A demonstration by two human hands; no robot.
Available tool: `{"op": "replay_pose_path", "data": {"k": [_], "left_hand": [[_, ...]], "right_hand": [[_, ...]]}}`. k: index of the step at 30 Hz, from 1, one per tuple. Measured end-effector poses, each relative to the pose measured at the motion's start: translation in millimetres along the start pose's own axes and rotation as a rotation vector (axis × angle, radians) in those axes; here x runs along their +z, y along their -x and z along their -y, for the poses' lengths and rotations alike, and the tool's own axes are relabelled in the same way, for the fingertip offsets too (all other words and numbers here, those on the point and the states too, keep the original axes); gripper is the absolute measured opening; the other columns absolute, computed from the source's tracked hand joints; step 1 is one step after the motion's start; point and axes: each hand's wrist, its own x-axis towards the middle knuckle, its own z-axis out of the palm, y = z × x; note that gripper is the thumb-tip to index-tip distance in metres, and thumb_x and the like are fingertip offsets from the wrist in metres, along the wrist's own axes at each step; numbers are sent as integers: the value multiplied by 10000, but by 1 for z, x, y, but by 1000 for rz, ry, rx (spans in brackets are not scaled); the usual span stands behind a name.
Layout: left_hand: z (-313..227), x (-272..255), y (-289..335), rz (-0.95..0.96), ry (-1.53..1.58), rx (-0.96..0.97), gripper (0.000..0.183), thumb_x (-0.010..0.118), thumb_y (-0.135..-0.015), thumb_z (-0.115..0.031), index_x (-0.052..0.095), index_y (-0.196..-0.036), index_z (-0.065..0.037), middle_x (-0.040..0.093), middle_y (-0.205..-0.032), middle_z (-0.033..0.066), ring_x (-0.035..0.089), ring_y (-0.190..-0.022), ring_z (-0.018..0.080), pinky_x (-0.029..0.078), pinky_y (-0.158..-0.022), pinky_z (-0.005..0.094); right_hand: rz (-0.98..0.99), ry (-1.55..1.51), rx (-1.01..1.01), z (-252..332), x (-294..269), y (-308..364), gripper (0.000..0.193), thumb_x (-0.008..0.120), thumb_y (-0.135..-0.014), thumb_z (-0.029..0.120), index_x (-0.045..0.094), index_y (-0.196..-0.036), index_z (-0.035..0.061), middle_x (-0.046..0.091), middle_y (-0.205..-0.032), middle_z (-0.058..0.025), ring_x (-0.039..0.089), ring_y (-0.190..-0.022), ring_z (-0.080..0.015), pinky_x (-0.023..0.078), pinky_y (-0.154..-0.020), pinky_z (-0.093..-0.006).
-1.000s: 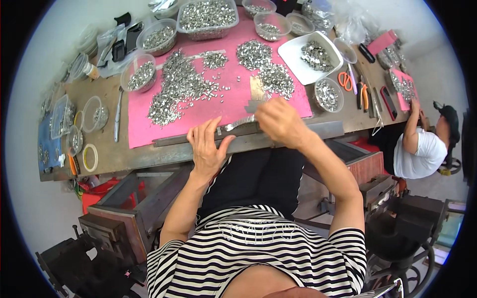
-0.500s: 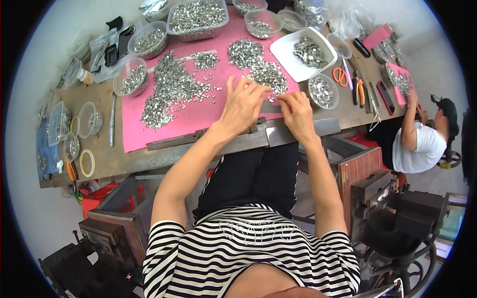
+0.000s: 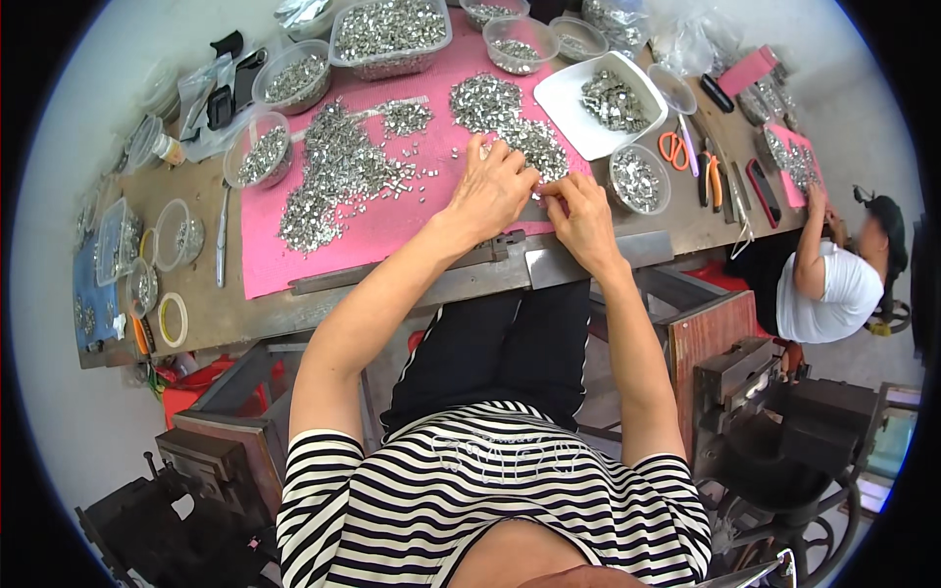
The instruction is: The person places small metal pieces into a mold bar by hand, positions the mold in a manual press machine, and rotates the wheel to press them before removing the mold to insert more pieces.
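Left hand shifted toward right hand; both hands half-curled, fingertips near metal-piece pile; cannot tell what's held.

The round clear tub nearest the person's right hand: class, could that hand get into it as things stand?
Probably yes: the right hand is close to the tub, whose top looks open, with nothing visible standing between them.

shiny metal pieces upper left, matt pink mat beneath, glossy white plastic tray upper right, striped cloth shirt bottom
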Motion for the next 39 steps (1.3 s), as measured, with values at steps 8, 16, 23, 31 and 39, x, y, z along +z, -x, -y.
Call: {"op": "replay_pose_path", "data": {"k": [8,16,23,31,39], "left_hand": [[1,-16,9,-31,-5,-21,92,714,-819,-138,690,-901,-105,630,-924,60,573,-1015,261,335,-1029,548],[-23,-67,68,-97,157,-203,86,730,-846,-96,666,-900,-79,600,-817,22,564,-832,224,374,-927,407],[-33,-61,91,-83,201,-240,99,729,-822,-82,658,-890,-72,607,-879,53,569,-870,253,393,-901,401],[-36,-60,92,-80,210,-291,122,717,-793,-47,647,-893,-35,602,-908,94,563,-869,297,446,-848,425],[-37,-67,84,-53,203,-261,102,704,-831,-38,672,-927,-46,611,-864,91,571,-835,284,440,-852,416]], "right_hand": [[23,32,-89,-3,3,0,177,713,-851,55,745,-1006,134,599,-856,-55,599,-835,-254,435,-742,-385],[38,135,-149,-3,-4,1,158,726,-831,79,706,-984,114,578,-884,-52,587,-880,-262,447,-776,-402],[-27,174,-128,4,0,2,98,714,-842,63,664,-926,79,595,-886,-73,591,-868,-283,454,-744,-407],[-71,217,-55,4,4,14,113,706,-817,68,641,-908,67,585,-911,-88,572,-890,-290,440,-772,-420],[-146,185,-12,8,3,24,125,716,-804,66,646,-908,71,585,-912,-86,566,-890,-293,426,-755,-424]]}}
